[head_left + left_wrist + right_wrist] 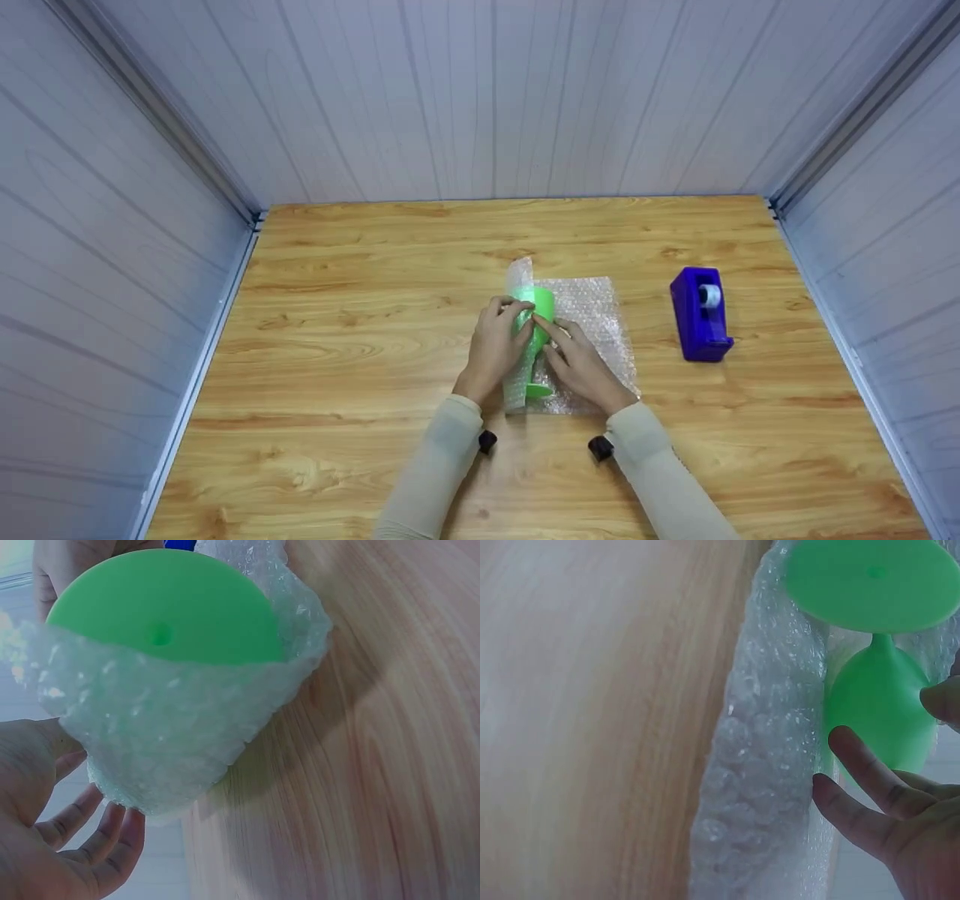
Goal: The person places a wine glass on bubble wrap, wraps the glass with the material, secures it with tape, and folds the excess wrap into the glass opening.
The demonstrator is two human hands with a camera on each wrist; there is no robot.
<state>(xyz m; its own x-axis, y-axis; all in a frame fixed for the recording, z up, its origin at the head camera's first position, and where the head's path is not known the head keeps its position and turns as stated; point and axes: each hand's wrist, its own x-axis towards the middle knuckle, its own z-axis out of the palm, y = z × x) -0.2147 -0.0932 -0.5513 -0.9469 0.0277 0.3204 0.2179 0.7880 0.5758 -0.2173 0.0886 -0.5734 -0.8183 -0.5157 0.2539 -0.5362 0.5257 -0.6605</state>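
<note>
Wood-grain tabletop [337,420], supporting a square-cut sheet of bubble wrap [596,307], its left side folded over. Green goblet [546,300] lies on its side on the sheet, partly under the flap, foot toward the person and bowl away. Judged by its look, it is light, stiff plastic, smooth enough to slide or roll; the wrap is soft and springy (a loosened flap would probably lift). The bowl offers the surest hold; the narrow stem seems the weakest part. Blue tape dispenser [699,322] stands well apart, to the right. Left hand [491,345]: fingers part-curled, grasping the wrap's folded side around the bowl, with the thumb opposite. Right hand [585,364]: fingers [862,765] spread and nearly straight, clenching nothing, tips at the bowl and flap edge; how firmly they press cannot be told.
</note>
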